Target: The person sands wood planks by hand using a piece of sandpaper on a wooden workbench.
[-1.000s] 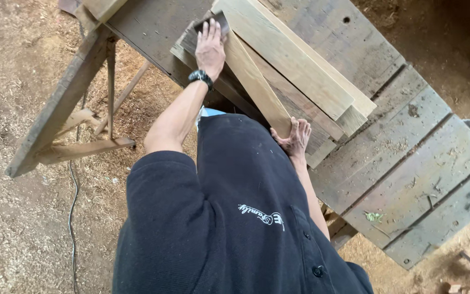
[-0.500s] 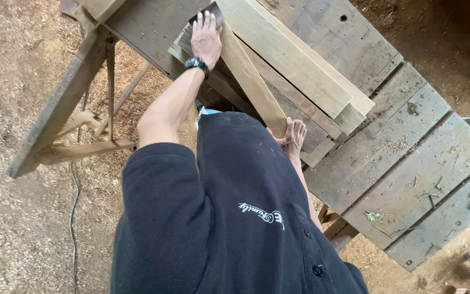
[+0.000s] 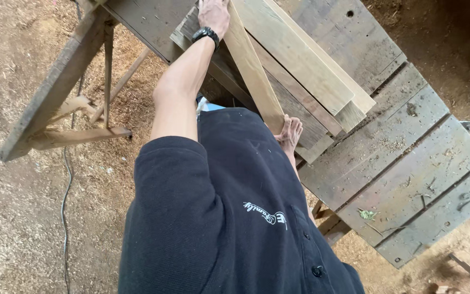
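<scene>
A narrow pale wooden plank (image 3: pixel 251 71) lies slantwise on a stack of wider boards (image 3: pixel 311 71) on a rough wooden workbench (image 3: pixel 409 163). My left hand (image 3: pixel 213 13), with a black watch at the wrist, reaches far out and presses on the plank's far part at the top edge of the view. My right hand (image 3: pixel 289 133) holds the plank's near end, close to my dark shirt. The fingertips of my left hand are cut off by the frame.
A wooden trestle frame (image 3: pixel 66 92) stands to the left on a sawdust-covered floor. A thin cable (image 3: pixel 66 201) runs across the ground below it. Scrap wood (image 3: pixel 469 269) lies at the bottom right.
My left hand has slid further away along the plank toward the top of the view. My right hand stays at the plank's near end.
</scene>
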